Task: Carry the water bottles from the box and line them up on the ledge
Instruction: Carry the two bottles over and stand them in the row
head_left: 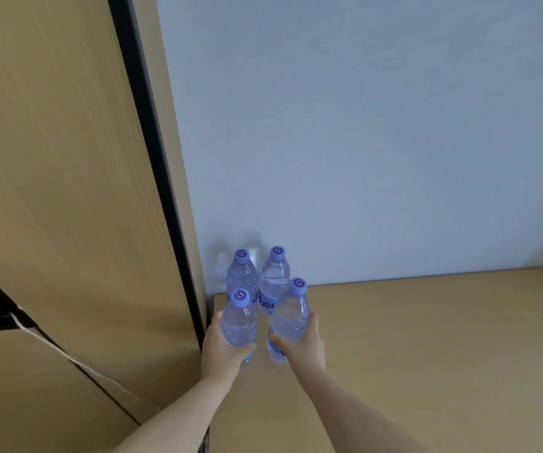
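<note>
One bottle [239, 322] per hand's grip, just before two standing bottles [242, 279].

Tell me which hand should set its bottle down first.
Probably the left hand: its bottle sits upright just in front of the back-left bottle on the ledge. The right hand holds its bottle tilted, needing straightening.

Lower bottle bodies [239, 325] behind fingers; forearms past bottom edge.
</note>
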A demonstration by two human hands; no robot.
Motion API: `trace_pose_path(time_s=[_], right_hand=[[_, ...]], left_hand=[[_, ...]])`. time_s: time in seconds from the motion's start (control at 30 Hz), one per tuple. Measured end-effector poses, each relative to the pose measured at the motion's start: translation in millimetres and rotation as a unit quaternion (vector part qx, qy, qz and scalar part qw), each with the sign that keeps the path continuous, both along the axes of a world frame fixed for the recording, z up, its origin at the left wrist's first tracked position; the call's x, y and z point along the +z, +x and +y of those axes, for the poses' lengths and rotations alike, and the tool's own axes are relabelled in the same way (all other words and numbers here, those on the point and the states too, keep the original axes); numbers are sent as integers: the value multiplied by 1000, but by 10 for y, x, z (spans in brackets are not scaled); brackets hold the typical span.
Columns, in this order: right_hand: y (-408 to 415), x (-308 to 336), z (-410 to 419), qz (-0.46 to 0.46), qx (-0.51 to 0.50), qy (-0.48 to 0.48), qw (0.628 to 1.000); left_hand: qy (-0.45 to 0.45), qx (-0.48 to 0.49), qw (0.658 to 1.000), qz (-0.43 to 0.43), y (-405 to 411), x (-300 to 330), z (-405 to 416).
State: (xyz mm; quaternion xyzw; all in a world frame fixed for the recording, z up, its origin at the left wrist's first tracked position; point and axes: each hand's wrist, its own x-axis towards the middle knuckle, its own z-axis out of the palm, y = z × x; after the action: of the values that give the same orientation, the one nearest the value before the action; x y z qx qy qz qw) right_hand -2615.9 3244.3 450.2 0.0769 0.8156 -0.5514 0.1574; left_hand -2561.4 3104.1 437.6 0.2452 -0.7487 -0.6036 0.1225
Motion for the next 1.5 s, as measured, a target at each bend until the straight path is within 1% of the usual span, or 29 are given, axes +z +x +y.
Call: trace_pose_path(time_s=[0.13,0.23,0.3,0.4,0.5,0.57,0.63,0.7,0.77,0.87,1.03,1.13,1.23,1.37,1.5], right_hand=[[-43,-63,-13,16,45,-15,999],[-123,-35,-76,34,76,-33,996],[-190,-9,-114,39,104,-46,993],[-303,-19,-97,30,116,-57,991],[-381,-79,-69,41,151,-40,987],[-410,-92,-44,35,144,-36,988],[-417,-88,0,26,143,-35,989],[-411,-114,51,37,162,-19,986],[-389,-129,92,68,185,0,980],[-389,-110,103,93,191,17,977],[-457,-40,134,110,196,39,974],[-524,13,201,132,231,74,961],[-593,83,224,123,258,85,955],[-607,104,210,100,258,78,958],[-546,89,132,78,209,58,973]], left_hand=[[-1,9,1000,23,-77,-62,-37],[-11,-3,999,32,-172,-95,-65],[-19,-13,1000,20,-251,-120,-93],[-39,-23,999,-3,-332,-133,-139],[-32,-22,999,-13,-350,-125,-140],[-21,-24,999,-8,-340,-126,-139],[11,-27,1000,3,-314,-141,-144],[37,-21,999,4,-260,-137,-139],[35,-11,999,6,-220,-118,-131],[16,-2,1000,5,-223,-88,-116],[-8,-10,1000,-17,-239,-29,-130],[-9,-20,999,-26,-251,-5,-161],[-2,-37,999,-33,-256,35,-179],[19,-62,997,-35,-251,78,-189],[13,-78,996,-36,-249,129,-203]])
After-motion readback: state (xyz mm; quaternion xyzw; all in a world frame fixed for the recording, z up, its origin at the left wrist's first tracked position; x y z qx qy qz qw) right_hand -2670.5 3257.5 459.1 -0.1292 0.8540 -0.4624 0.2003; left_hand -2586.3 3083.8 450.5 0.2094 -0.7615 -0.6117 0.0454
